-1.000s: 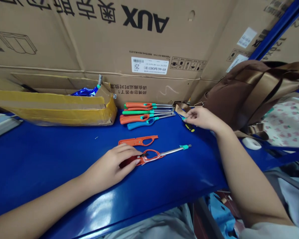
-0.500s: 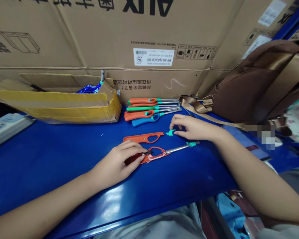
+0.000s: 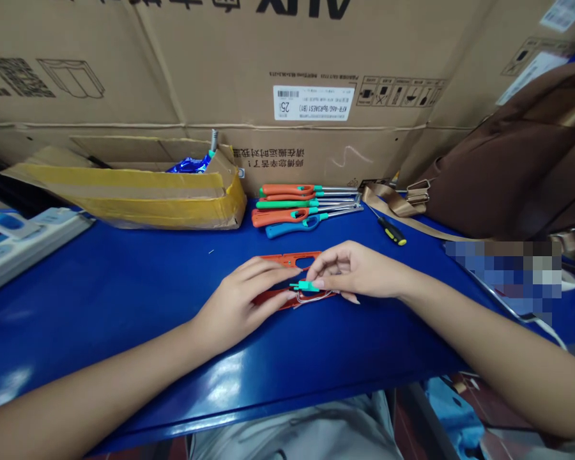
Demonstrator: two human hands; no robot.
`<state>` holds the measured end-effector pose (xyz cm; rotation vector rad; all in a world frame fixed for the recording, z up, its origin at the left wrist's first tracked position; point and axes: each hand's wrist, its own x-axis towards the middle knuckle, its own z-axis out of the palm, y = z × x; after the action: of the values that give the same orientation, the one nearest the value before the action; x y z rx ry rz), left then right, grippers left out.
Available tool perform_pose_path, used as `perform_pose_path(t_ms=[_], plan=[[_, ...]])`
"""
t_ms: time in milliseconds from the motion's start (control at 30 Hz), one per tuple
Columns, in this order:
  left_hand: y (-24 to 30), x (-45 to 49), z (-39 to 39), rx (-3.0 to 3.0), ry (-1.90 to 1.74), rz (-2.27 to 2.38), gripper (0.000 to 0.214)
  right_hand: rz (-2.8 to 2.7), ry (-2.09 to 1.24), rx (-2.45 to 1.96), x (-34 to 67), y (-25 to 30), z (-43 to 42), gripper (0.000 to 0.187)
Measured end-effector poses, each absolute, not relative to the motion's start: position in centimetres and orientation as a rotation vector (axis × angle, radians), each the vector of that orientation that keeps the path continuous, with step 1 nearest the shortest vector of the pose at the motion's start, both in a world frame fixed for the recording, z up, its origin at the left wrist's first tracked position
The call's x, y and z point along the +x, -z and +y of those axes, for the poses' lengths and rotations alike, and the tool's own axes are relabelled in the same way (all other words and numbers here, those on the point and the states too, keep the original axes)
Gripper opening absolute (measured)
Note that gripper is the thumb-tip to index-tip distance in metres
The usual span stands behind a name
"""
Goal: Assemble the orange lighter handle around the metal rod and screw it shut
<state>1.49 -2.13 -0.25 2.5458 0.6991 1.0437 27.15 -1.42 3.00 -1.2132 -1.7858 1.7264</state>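
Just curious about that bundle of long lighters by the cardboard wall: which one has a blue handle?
The blue-handled lighter is the one at the front of the bundle, closest to the hands. The others behind it have orange or green handles.

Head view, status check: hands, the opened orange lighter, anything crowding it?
Left hand pins opened orange lighter flat. Right hand pinches teal trigger piece over it. Loose orange cover lies just behind; screwdriver well apart.

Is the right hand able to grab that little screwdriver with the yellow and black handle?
Probably yes. The yellow-and-black-handled screwdriver lies on bare blue table just beyond the right hand, with nothing between them. But that hand is pinching a small teal plastic piece, so it would likely need to let go first.
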Motion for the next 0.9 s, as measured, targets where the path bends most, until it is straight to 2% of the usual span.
perform_pose_path(t_ms=[133, 267, 333, 467, 533, 700, 900], plan=[[0.0, 1.6, -2.2, 2.558, -1.049, 0.572, 0.012, -1.757, -1.794, -1.152, 26.5, -3.1, -2.1, 0.042], [-0.3, 1.7, -2.4, 2.517, -1.071, 0.587, 0.009, -1.788, -1.754, -1.152, 26.3, -3.3, -2.3, 0.044], [-0.3, 1.8, -2.4, 2.495, -1.05, 0.616, 0.012, -1.888, -1.617, -1.151, 26.3, -3.3, -2.5, 0.042], [-0.1, 1.8, -2.3, 2.495, -0.974, 0.673, 0.014, -2.25, -1.084, -0.982, 26.7, -3.1, -2.4, 0.017], [0.1, 1.8, -2.2, 2.489, -0.972, 0.726, 0.011, -2.363, -0.92, -0.924, 27.0, -3.2, -2.3, 0.016], [0.4, 1.6, -1.9, 2.482, -0.927, 0.8, 0.015, -2.482, -0.747, -0.952, 28.0, -3.3, -1.7, 0.017], [0.7, 1.6, -1.7, 2.489, -0.841, 0.78, 0.009, -2.618, -0.732, -0.89, 28.5, -3.3, -1.5, 0.017]])
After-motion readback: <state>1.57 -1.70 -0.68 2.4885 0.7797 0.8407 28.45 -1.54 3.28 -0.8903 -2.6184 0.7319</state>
